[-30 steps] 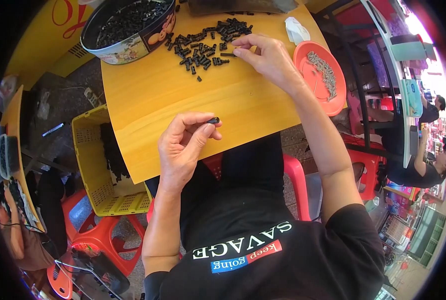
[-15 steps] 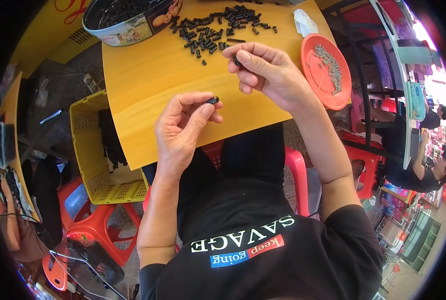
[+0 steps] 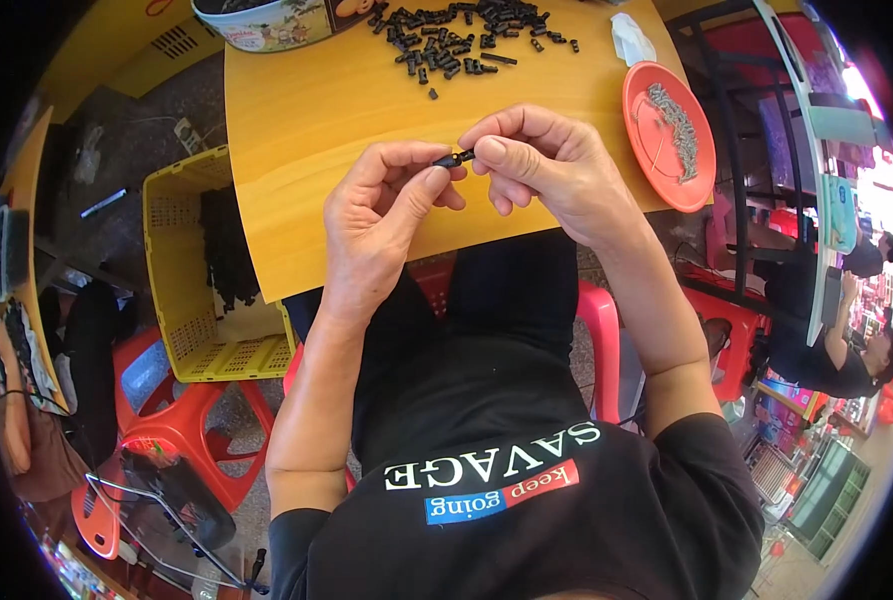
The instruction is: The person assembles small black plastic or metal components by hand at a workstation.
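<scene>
Head view, step: prob. fitting 2 small blk pcs end to end; next move likely calls for lining up tips, then a push.
L hand (image 3: 371,215): thumb + forefinger pinching L pc (image 3: 447,161), other fingers loosely curled; forearm near upright.
R hand (image 3: 546,165): thumb + forefinger pinched on R pc (image 3: 468,155), rest curled; elbow bent.
Pcs: btwn fingertips, ends apparently meeting, above worktop (image 3: 316,130), twd near edge.
Pile (image 3: 456,43): nr far edge.
Dish (image 3: 638,120): R edge.

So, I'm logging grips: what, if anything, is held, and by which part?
The left hand pinches a black piece near its left end; the right hand, a second black piece by its right end.
</scene>
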Tool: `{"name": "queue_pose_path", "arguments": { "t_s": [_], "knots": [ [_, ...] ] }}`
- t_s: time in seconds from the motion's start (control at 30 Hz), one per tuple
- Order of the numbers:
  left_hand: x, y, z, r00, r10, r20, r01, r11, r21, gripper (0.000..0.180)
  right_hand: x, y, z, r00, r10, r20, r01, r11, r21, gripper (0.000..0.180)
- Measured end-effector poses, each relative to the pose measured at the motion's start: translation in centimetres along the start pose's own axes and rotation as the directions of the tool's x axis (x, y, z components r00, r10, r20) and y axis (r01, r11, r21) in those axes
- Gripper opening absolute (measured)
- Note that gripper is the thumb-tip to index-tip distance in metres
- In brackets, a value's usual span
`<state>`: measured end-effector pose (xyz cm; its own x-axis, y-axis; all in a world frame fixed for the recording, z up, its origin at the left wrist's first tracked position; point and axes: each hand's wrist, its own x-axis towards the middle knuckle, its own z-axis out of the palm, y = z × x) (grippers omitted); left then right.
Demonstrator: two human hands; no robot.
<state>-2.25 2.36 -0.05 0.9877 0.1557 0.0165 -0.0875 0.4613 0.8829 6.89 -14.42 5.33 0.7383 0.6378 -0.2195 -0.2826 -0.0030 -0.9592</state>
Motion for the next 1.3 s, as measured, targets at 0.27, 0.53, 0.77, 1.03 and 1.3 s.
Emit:
{"name": "queue_pose_path", "arguments": {
  "t_s": [0.27,0.53,0.77,1.03,1.3],
  "knots": [
    [0.0,0.1,0.1,1.000,-0.005,-0.007,0.005,0.999,0.034,0.016,-0.2,-1.0,0.6,0.999,-0.052,0.007,0.052,0.974,-0.221,0.024],
    [0.1,0.1,0.0,0.999,-0.008,-0.032,0.009,0.999,0.032,0.013,-0.3,-0.5,0.9,0.987,-0.162,0.014,0.153,0.892,-0.425,0.016],
    [0.3,0.1,-0.8,0.999,-0.026,0.025,0.029,0.993,-0.118,0.014,0.3,0.5,1.3,0.977,-0.195,0.089,0.207,0.964,-0.168,0.014],
    [0.4,0.1,-0.5,0.998,-0.018,-0.065,0.011,0.994,-0.105,0.014,0.0,0.5,1.9,0.979,-0.205,0.005,0.198,0.936,-0.290,0.025],
    [0.4,0.0,-0.4,0.997,0.007,-0.072,-0.014,0.995,-0.099,0.015,-0.5,1.0,2.0,0.981,-0.186,-0.060,0.172,0.967,-0.185,0.030]
  ]
}}
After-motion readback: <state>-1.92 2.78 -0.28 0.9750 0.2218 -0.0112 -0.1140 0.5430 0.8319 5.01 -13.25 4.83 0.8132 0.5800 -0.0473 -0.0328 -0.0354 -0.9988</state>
